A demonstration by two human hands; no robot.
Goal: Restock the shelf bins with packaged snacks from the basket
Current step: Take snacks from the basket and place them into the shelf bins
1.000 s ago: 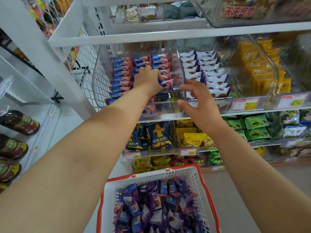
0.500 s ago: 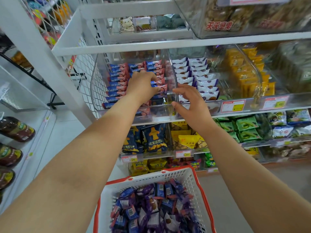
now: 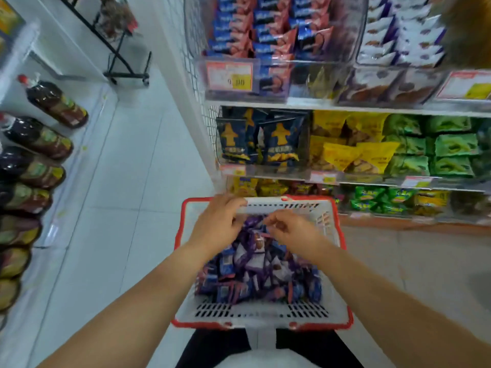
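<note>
Both arms reach down and fwd over the basket (image 3: 330, 221), a white one w/ a red rim sitting low in front of the person. Left hand (image 3: 219, 221) is palm-down above the far end of the basket, fingers bent, tips over the far rim; can't tell if it's got hold of anything. Right hand (image 3: 288, 227) sits just beside it, fingers curled in a narrow pinch right above the snack packs (image 3: 255, 274); whether a pack is actually between the fingertips, can't tell, too blurred.

A sec ago both hands were up at the shelf bin (image 3: 244, 65), left one inside among the blue-and-red packs (image 3: 265, 27), right one at the bin's front edge. Now they've dropped to the basket, and the view has tipped down w/ them, so the bin is at the top of the frame.

The purple and blue packs are heaped in the basket's middle and far part; slotted white floor shows at the near end. The basket's far rim is close to the lower shelves w/ yellow bags (image 3: 345, 150) and green bags (image 3: 449, 150). To the left there's pale tiled floor (image 3: 127, 181) between the shelving and a row of dark bottles (image 3: 39, 155) along the left edge. The bin w/ blue-and-red packs looks nearly full to its front wall, white packs (image 3: 398, 30) in the next bin to the right.
</note>
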